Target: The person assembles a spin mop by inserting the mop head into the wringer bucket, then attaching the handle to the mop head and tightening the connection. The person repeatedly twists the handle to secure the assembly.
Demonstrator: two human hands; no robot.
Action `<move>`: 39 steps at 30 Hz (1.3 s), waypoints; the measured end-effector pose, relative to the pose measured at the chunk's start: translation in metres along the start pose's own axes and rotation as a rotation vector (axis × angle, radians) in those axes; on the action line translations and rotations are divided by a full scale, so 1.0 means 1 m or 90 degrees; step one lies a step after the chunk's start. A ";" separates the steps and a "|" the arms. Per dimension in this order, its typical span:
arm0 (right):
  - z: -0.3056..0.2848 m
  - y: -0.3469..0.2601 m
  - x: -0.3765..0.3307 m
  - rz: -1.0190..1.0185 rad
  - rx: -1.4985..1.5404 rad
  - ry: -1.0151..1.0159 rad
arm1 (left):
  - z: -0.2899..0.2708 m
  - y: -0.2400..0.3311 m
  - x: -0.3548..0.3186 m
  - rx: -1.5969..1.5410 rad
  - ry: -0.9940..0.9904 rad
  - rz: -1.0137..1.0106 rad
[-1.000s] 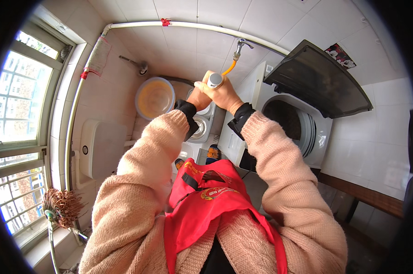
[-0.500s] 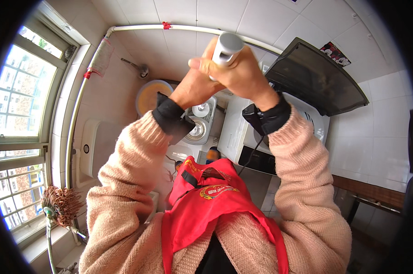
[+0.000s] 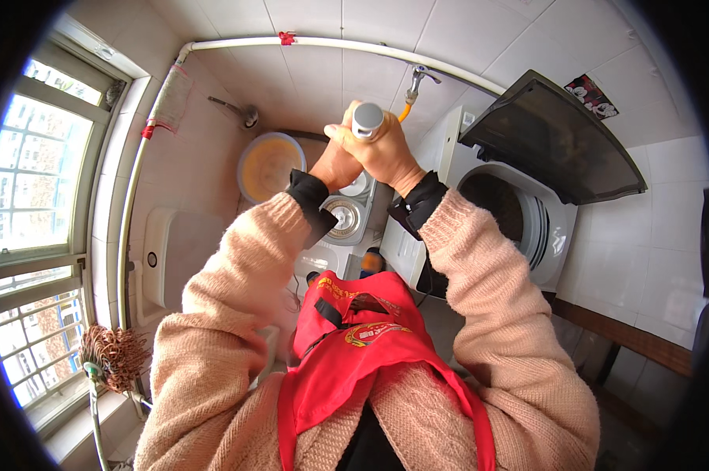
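Observation:
Both my hands are wrapped round a grey and white mop handle (image 3: 368, 120), seen almost end-on with its rounded cap uppermost. My right hand (image 3: 391, 159) closes on it near the cap, and my left hand (image 3: 335, 165) grips beside and partly under the right one. The lower part of the handle and its head are hidden behind my hands. Below them stands a grey mop bucket (image 3: 368, 206) with a round metal spin basket (image 3: 342, 220), partly covered by my left hand and cuff.
A pale basin (image 3: 245, 149) stands left of the bucket. To the right is a washing machine (image 3: 558, 228) with its dark lid (image 3: 554, 137) raised. A tap (image 3: 419, 77) and a white pipe (image 3: 323, 45) run along the wall. A brown mop head (image 3: 115, 357) leans by the window.
My hands and the mop handle have moved down, nearer to me and slightly left. The tap and the washing machine's drum opening have come into sight.

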State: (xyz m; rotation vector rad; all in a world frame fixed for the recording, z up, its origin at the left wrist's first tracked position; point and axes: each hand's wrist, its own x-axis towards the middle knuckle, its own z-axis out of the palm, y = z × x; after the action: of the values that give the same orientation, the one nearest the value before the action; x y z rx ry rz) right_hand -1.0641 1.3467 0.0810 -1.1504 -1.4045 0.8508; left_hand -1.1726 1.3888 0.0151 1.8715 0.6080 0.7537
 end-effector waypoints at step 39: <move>0.016 0.058 -0.005 0.064 -0.109 -0.018 | 0.013 -0.069 -0.008 -0.027 0.043 -0.059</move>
State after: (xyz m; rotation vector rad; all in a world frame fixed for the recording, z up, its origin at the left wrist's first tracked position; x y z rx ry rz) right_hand -1.0694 1.3597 0.0223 -1.3530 -1.4760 0.8318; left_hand -1.1736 1.4015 -0.0541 1.7730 0.7108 0.7662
